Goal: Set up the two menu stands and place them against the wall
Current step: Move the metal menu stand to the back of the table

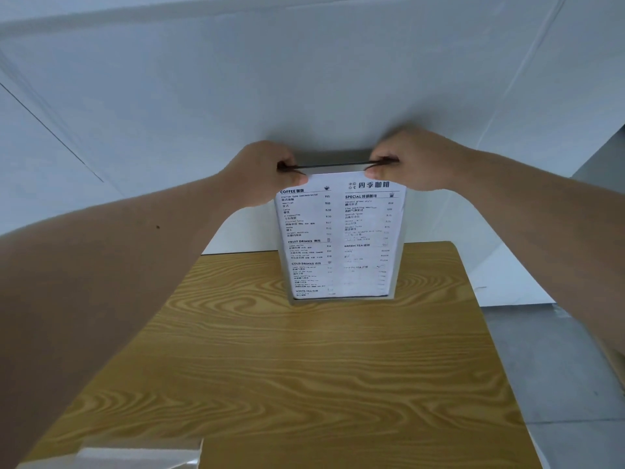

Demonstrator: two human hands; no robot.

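A clear acrylic menu stand (340, 242) holding a white printed drinks menu is upright over the far part of the wooden table (304, 367), close to the white wall (304, 96). My left hand (263, 170) pinches its top left corner and my right hand (416, 160) pinches its top right corner. Whether its base touches the table I cannot tell. A second clear stand (135, 456) lies flat at the table's near left edge, only partly in view.
The table's far edge meets the white wall. Grey floor (558, 367) shows past the table's right edge, and a grey surface shows at the far right beside the wall.
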